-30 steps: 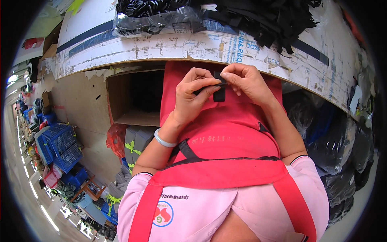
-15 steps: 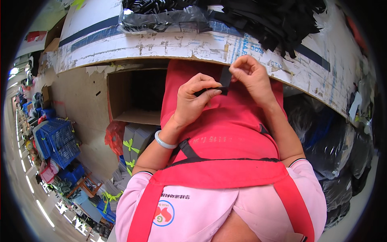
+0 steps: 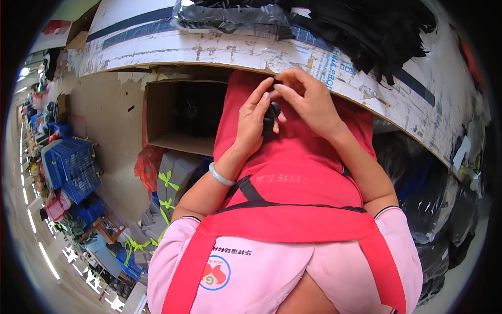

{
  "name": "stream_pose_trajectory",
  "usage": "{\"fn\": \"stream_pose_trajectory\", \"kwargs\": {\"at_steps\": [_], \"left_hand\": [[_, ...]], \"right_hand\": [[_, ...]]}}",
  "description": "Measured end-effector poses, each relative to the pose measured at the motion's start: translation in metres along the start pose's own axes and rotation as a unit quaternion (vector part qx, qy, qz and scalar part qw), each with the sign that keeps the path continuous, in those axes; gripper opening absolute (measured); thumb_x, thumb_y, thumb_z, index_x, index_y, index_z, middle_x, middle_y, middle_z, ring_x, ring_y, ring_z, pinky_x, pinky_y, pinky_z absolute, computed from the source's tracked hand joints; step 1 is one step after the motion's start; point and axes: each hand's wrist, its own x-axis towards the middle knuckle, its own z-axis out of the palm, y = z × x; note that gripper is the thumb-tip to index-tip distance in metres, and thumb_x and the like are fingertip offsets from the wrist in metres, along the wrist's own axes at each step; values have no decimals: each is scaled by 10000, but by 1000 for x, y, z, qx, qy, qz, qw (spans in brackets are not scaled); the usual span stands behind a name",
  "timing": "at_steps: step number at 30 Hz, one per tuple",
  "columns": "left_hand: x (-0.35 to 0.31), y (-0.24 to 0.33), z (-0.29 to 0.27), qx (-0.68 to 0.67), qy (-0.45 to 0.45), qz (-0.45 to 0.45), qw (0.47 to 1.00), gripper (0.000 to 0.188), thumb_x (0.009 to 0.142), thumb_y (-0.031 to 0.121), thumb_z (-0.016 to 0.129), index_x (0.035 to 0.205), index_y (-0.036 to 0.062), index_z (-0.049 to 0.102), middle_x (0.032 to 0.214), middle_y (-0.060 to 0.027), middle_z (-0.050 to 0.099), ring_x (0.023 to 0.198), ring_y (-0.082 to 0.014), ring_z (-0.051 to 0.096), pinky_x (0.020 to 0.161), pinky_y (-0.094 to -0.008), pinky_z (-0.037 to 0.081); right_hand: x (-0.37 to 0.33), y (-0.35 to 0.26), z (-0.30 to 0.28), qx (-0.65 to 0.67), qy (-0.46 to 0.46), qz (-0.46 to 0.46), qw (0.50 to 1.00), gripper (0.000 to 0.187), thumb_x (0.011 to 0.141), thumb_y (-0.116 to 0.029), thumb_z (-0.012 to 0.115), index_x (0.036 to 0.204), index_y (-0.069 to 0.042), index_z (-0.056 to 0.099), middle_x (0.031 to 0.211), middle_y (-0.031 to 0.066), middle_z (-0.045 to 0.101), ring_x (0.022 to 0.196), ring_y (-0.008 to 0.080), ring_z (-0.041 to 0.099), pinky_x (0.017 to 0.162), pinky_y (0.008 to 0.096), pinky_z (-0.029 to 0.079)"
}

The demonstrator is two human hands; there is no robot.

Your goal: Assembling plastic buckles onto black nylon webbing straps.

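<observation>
My left hand point(image 3: 252, 121) is closed on a small black strip point(image 3: 270, 116), which looks like soft fabric and is bent against the palm. Thumb and forefinger of that hand point up toward the table edge. My right hand point(image 3: 309, 99) meets them there, its thumb and forefinger pinched together; a dark bit shows at those fingertips, likely the strip's upper end. Most of the strip is hidden by the fingers. Both hands are above the red apron point(image 3: 293, 152) on my lap, just in front of the table edge.
The table's worn white cardboard cover point(image 3: 209, 51) carries a clear bag of black pieces point(image 3: 230, 20) and a loose heap of black strips point(image 3: 374, 31). Below is an open cardboard box point(image 3: 172, 142). Bagged dark goods point(image 3: 426, 204) stand right, grey bundles point(image 3: 175, 175) and a blue crate point(image 3: 78, 170) left.
My right hand has moved left and now meets the left fingertips. The left hand has turned upward, and the black strip, flat and spread before, is now folded in it.
</observation>
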Motion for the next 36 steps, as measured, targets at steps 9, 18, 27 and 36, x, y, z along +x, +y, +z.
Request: {"fn": "stream_pose_trajectory", "kwargs": {"at_steps": [9,18,27,36], "left_hand": [[7,2,13,68,-48,39,996,380,1023,199,431,1365,37,450,1216,-119,592,641,-101,582,453,-209,480],[8,17,14,168,-140,31,975,246,918,23,561,1156,-5,613,1095,-70,607,646,-85,574,492,-202,463],[18,6,4,85,-43,-92,991,191,885,111,666,1049,13,663,825,-47,640,584,-89,574,471,-211,452],[14,1,10,84,-32,-132,987,228,914,191,652,1051,9,653,718,-29,611,545,-83,555,455,-212,431]], "right_hand": [[-16,33,-14,218,-145,220,940,152,930,-164,613,952,-13,617,762,5,591,652,72,538,585,213,457],[-30,47,-24,525,-196,312,767,195,940,-236,612,1038,-68,608,789,-35,604,649,33,565,562,185,461],[-1,19,-90,-198,146,-73,966,170,816,-41,654,983,-58,678,896,92,641,838,251,611,764,319,494],[22,13,-119,-472,211,-151,842,124,772,-98,723,885,-150,729,1013,-27,581,1009,202,484,864,334,393]]}}
